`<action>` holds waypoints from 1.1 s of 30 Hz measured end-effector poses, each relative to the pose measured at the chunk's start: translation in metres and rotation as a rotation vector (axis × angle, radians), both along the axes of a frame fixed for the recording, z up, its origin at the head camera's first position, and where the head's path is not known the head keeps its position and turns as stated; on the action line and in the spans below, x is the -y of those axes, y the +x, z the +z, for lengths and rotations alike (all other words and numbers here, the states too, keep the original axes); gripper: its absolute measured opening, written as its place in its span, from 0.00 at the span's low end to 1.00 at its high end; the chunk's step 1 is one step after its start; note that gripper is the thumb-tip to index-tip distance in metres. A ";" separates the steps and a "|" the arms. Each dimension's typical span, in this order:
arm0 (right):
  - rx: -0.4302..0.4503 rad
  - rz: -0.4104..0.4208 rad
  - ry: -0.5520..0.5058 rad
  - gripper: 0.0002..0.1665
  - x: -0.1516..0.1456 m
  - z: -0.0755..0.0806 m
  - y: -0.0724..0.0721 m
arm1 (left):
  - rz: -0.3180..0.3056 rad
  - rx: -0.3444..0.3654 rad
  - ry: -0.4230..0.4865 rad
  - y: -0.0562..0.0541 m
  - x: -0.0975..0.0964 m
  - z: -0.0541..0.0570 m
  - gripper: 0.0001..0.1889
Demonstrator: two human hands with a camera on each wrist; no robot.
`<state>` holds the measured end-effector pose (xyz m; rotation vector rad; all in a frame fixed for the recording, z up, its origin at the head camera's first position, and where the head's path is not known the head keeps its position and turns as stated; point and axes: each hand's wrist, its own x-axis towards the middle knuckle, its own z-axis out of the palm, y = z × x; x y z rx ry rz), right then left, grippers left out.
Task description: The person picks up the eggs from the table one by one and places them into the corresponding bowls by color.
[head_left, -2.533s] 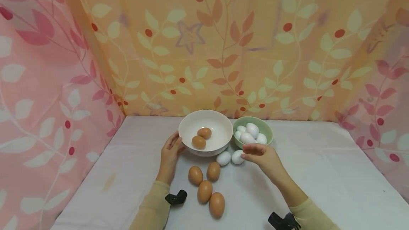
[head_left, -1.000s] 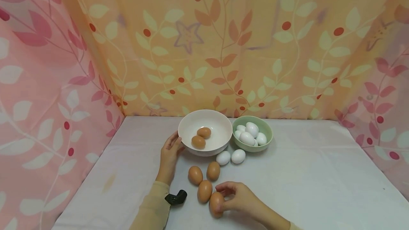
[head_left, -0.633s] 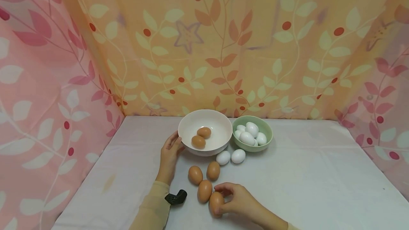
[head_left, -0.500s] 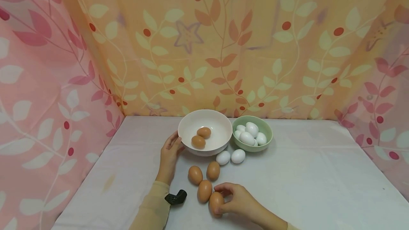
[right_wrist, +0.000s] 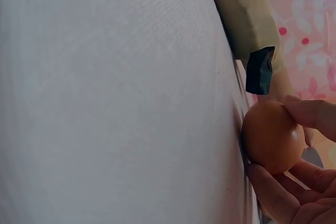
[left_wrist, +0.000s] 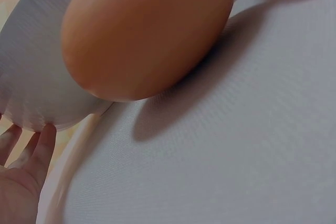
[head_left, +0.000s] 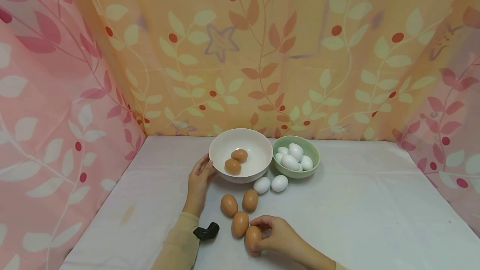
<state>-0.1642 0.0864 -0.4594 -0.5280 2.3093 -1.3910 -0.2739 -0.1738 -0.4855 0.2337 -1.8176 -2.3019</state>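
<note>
My left hand (head_left: 198, 181) rests against the left side of a white bowl (head_left: 262, 149); in the left wrist view its straight fingers (left_wrist: 44, 142) touch the bowl's outer wall. Inside the bowl lie two brown eggs (head_left: 233, 166). With thumb and fingers my right hand (head_left: 279, 236) pinches a brown egg (head_left: 253, 238), the nearest one on the table. The right wrist view shows this egg (right_wrist: 272, 136) between thumb and fingertips, low at the table surface. Just beyond it are three more brown eggs (head_left: 240, 224) on the cloth.
A green bowl (head_left: 314, 165) holding several white eggs (head_left: 290, 162) stands right beside the white bowl. Two white eggs (head_left: 279, 183) lie on the white tablecloth (head_left: 367, 203) in front of the bowls. Patterned curtains (head_left: 221, 74) close off the back and sides.
My right hand has moved from a white egg by the green bowl down to the nearest brown egg, which it now pinches. The white egg stays on the table. My left hand keeps its place.
</note>
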 end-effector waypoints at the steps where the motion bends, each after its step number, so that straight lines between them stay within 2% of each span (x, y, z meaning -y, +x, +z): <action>1: -0.002 0.000 0.001 0.27 0.000 0.000 0.000 | -0.001 -0.002 -0.001 0.000 0.000 0.000 0.28; 16: -0.008 0.004 -0.008 0.27 0.000 0.001 0.000 | 0.008 -0.005 0.006 0.001 0.000 0.001 0.26; 19: 0.022 0.011 -0.037 0.28 -0.004 0.005 -0.004 | 0.002 -0.005 0.001 0.001 -0.001 0.001 0.27; 23: 0.042 0.014 -0.089 0.30 -0.010 0.016 -0.015 | 0.005 -0.008 0.002 0.000 -0.001 0.001 0.27; 33: -0.061 0.011 -0.067 0.31 -0.015 0.061 -0.045 | 0.009 -0.014 0.010 0.001 -0.001 0.001 0.27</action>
